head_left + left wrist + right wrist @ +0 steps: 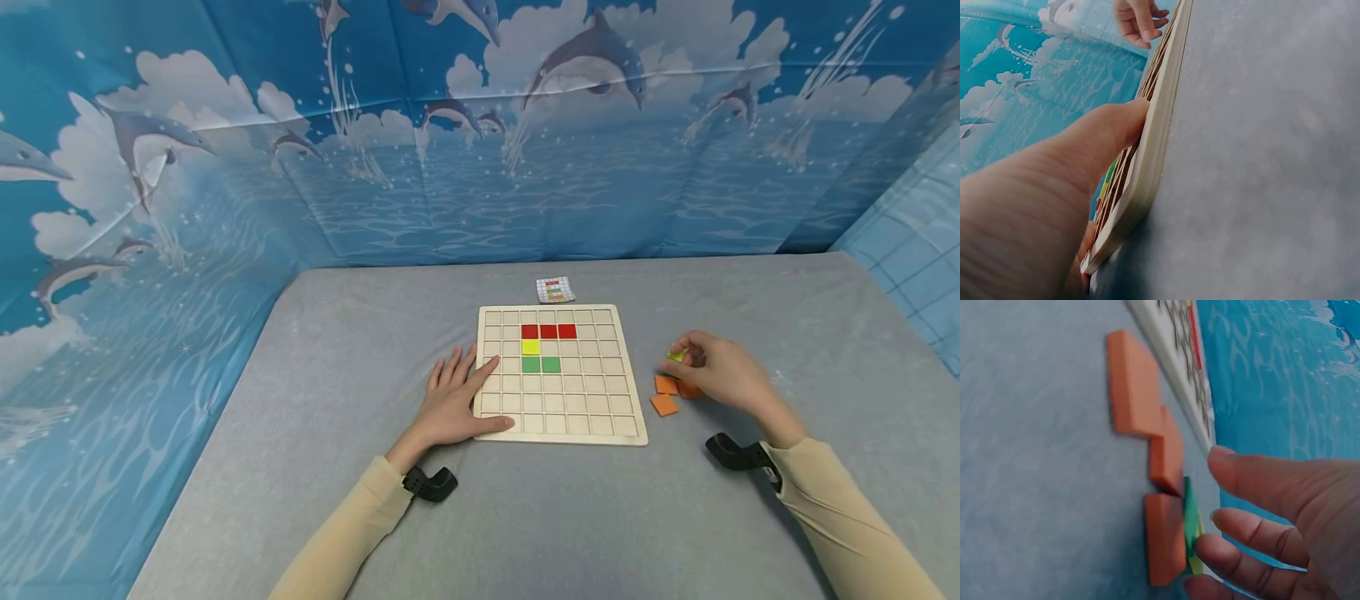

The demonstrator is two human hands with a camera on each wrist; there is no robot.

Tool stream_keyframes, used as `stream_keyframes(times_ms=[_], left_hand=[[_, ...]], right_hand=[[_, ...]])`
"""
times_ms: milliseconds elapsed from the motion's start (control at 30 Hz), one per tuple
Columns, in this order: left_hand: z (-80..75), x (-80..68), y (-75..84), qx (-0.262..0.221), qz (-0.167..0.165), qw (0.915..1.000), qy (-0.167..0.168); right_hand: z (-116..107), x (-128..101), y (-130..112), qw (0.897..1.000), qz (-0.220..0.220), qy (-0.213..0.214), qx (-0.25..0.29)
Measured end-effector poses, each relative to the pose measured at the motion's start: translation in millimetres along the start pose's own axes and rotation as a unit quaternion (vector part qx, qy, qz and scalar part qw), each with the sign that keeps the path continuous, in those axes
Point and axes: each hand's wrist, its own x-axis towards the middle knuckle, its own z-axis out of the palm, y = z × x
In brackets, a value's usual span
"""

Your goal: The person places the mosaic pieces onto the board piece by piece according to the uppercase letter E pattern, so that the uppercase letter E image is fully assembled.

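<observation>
A wooden grid board (588, 383) lies on the table, with three red tiles (549, 332), one yellow tile (530, 347) and two green tiles (551, 364) in its squares. My left hand (450, 408) is spread over the board's left edge; its thumb (1119, 122) rests on the near rim. Right of the board, my right hand (723, 371) hovers by several loose tiles, its fingers loosely bent. In the right wrist view, a green tile (1191, 515) and a yellow one (1199, 562) lie at its fingertips, beside orange tiles (1135, 384). Nothing shows between thumb and forefinger.
A small card (555, 290) with a coloured grid pattern lies behind the board. Grey cloth covers the table (337, 350). A blue dolphin-printed curtain (480, 192) hangs behind and at the sides.
</observation>
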Motion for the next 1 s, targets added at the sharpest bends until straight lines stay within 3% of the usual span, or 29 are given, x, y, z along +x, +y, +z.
stream_keyframes(times_ms=[400, 1000], left_hand=[[0.8, 0.8, -2.2, 0.000, 0.001, 1.0000, 0.002], [1.0, 0.3, -2.2, 0.002, 0.000, 1.0000, 0.000]], right_hand=[[-1, 2, -1, 0.998, 0.027, -0.028, -0.051], [10, 9, -15, 0.999, -0.010, 0.005, -0.050]])
